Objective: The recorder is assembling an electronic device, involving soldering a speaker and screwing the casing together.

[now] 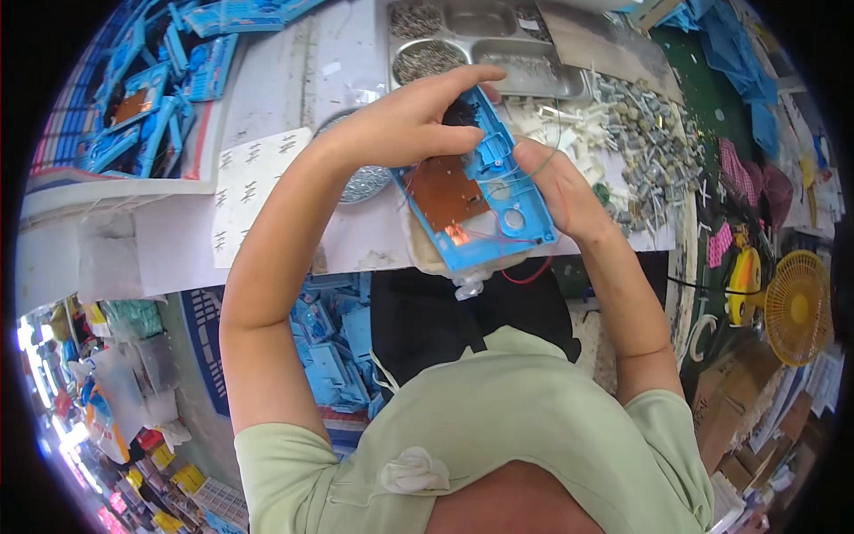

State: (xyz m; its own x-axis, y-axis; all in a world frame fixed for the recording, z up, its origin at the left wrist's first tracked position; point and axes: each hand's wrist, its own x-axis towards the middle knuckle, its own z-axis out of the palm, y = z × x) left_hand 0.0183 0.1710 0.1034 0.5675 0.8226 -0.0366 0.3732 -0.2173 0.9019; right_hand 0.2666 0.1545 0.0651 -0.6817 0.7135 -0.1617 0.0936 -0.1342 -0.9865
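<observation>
A blue plastic casing [520, 233] tilts in front of me over the table's near edge, its inner side facing up. Inside it is a brown circuit board [447, 194], with thin red and green wires trailing from the casing. My left hand [405, 125] is wrapped over the far left part, thumb across the inside and fingers reaching past the far end. My right hand [567, 194] grips the right edge, its fingers partly hidden behind the casing. A pale padded block [427, 254] shows beneath the casing.
Metal trays [525, 82] with small screws stand at the back. White plastic parts [565, 133] and small metal motors [654, 147] lie heaped right. Left are a round metal dish [363, 187], a marked white sheet [258, 182] and a bin [191, 187] of blue casings. A yellow fan [797, 307] stands far right.
</observation>
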